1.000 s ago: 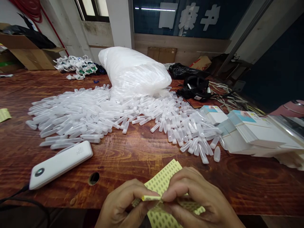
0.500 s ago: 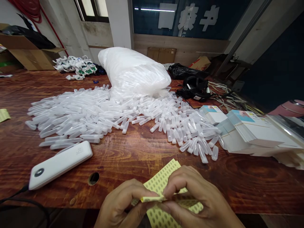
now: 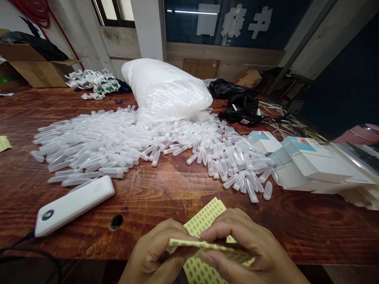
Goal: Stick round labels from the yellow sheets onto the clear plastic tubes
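Both of my hands are at the table's front edge, pinching a folded yellow sticker sheet (image 3: pixel 204 243) covered with small dark oval marks. My left hand (image 3: pixel 161 250) closes its thumb and fingers on the sheet's left end. Opposite it, my right hand (image 3: pixel 241 246) pinches the sheet near its middle, with the rest running back under the palm. Beneath the hands lie more yellow sticker sheets (image 3: pixel 204 217) of the same pattern, partly hidden by the fingers. Beyond them, a wide heap of translucent plastic tubes (image 3: pixel 97 138) spreads over the wooden table.
A white power bank (image 3: pixel 75 205) with a cable lies at the left, near a round hole (image 3: pixel 116 222) in the table. Behind the tubes rests a big white plastic bag (image 3: pixel 168 86). White and blue boxes (image 3: pixel 316 157) are stacked at the right, near black straps (image 3: pixel 242 110).
The pinched sheet now shows a longer strip, its left end sticking out farther to the left past my left thumb. My hands stay in nearly the same place.
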